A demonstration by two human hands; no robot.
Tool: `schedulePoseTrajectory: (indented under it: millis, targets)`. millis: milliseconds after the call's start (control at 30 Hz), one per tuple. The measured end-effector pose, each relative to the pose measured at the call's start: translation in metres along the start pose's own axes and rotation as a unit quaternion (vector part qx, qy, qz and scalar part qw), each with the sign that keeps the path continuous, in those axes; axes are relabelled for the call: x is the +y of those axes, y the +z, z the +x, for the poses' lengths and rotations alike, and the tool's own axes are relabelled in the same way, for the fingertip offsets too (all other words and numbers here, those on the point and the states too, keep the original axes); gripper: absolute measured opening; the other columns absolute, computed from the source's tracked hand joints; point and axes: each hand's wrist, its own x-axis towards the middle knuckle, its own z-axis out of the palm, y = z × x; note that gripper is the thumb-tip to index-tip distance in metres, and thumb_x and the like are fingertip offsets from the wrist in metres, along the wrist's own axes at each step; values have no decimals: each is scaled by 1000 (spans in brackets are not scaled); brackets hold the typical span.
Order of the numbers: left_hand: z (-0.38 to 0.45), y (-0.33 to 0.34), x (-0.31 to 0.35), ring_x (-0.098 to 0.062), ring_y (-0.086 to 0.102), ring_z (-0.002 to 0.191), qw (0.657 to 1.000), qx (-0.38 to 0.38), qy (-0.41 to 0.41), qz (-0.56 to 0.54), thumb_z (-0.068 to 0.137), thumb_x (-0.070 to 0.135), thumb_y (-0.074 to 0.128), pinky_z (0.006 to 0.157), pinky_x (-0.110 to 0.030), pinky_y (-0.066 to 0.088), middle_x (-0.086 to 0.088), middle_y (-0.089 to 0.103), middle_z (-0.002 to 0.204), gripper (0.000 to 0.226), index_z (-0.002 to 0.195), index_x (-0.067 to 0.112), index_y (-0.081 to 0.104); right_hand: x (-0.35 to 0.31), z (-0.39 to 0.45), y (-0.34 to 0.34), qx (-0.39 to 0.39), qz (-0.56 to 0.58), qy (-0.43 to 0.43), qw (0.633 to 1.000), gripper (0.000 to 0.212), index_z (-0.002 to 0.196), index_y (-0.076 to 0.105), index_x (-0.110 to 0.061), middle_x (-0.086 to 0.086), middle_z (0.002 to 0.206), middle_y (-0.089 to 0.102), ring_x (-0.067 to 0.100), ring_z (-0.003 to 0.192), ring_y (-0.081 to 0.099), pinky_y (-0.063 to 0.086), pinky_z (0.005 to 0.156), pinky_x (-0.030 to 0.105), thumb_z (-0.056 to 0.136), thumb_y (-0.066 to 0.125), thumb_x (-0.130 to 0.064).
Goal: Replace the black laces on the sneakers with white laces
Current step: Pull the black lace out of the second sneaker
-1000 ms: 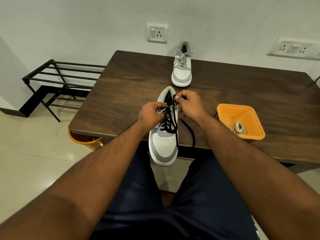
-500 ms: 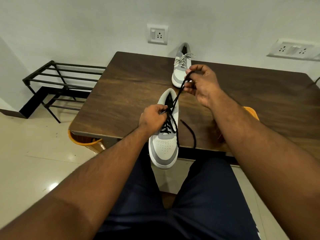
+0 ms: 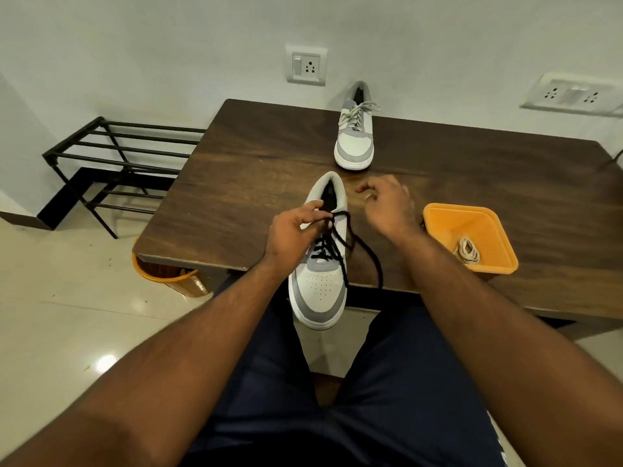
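Observation:
A white and grey sneaker [image 3: 320,291] lies at the table's near edge, its toe sticking out past the edge toward me. A black lace [image 3: 362,249] is still threaded through its lower eyelets, with loose ends trailing to the right. My left hand [image 3: 293,232] pinches the lace at the upper eyelets. My right hand [image 3: 387,205] hovers just right of the shoe's collar, fingers loosely curled and holding nothing. A second sneaker [image 3: 354,136] with white laces stands at the table's far edge. A bundled white lace [image 3: 467,251] lies in the orange tray [image 3: 445,215].
The dark wooden table [image 3: 256,163] stands against a wall with sockets [image 3: 306,64]. A black metal shoe rack [image 3: 111,163] stands on the floor to the left. An orange bin [image 3: 168,281] sits under the table's left corner.
My right hand had pulled a lace end up and away from the shoe; it has let go and dropped back beside the collar. The freed lace end now lies loose on the right.

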Motion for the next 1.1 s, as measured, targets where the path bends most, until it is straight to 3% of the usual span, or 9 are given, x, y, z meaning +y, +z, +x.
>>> schedulePoseTrajectory:
  millis: [200, 333, 467, 567, 667, 767, 833, 933, 1100]
  targets:
    - [0, 1, 38, -16, 69, 91, 978, 135, -3, -158, 95, 4, 59, 81, -30, 56, -8, 73, 96, 9, 96, 10, 66, -8, -19, 14, -72, 144, -43, 986, 22, 111, 69, -12, 3, 114, 54, 8, 101, 52, 37, 81, 1, 93, 57, -5]
    - [8, -21, 61, -27, 70, 87, 929, 252, -10, -271, 101, 9, 48, 69, -34, 59, -15, 69, 93, 9, 98, 15, 53, -5, -25, 22, -110, 133, -44, 984, 26, 114, 69, -19, -1, 117, 55, 14, 110, 54, 43, 101, 26, 89, 66, -10]
    - [17, -60, 43, -12, 65, 65, 888, 387, -27, -247, 103, 15, 47, 55, -32, 54, -1, 64, 78, 10, 98, 23, 51, -3, -25, 24, -98, 104, -58, 988, 35, 118, 66, -22, -3, 117, 55, 12, 110, 52, 42, 98, 27, 85, 71, -11]
    - [19, -93, 6, -18, 61, 66, 843, 465, -151, -227, 100, 12, 46, 47, -27, 47, -12, 65, 91, 11, 105, 19, 53, -3, -25, 25, -98, 105, -60, 988, 37, 118, 66, -22, -5, 113, 53, 11, 104, 52, 44, 94, 26, 85, 68, -6]
    - [10, -118, -19, -20, 58, 77, 804, 495, -292, -154, 94, 4, 41, 64, -30, 53, -12, 61, 109, 22, 102, 19, 55, -3, -25, 26, -102, 106, -67, 987, 41, 119, 66, -20, -3, 115, 52, 10, 100, 53, 43, 89, 20, 83, 70, -1]
    - [-2, -121, -16, -24, 54, 113, 817, 467, -329, 73, 90, 5, 48, 95, -33, 45, -10, 53, 133, 40, 126, 19, 54, -4, -25, 28, -103, 115, -62, 986, 40, 118, 67, -20, -4, 112, 51, 10, 98, 54, 44, 88, 21, 82, 72, -4]
    - [-9, -111, -9, -26, 47, 125, 866, 404, -187, 227, 80, -7, 48, 104, -45, 40, -5, 49, 137, 57, 128, 24, 55, -6, -26, 30, -94, 159, -46, 982, 27, 110, 70, -19, -2, 110, 52, 12, 96, 56, 45, 87, 22, 85, 71, -10]
    - [-7, -77, 0, -23, 60, 102, 933, 228, 20, 279, 75, 3, 50, 90, -51, 48, 0, 63, 110, 39, 102, 25, 69, -15, -24, 32, -79, 207, 9, 975, 6, 88, 73, -19, 0, 106, 56, 10, 91, 55, 40, 78, 20, 88, 68, -23]
    - [4, -21, 16, -14, 57, 90, 961, -17, 18, 276, 83, 26, 71, 87, -42, 50, 11, 55, 95, 23, 106, 28, 72, -16, -15, 38, -117, 191, -7, 975, 16, 68, 70, -10, 14, 90, 66, 15, 72, 62, 50, 63, 25, 77, 79, -21]
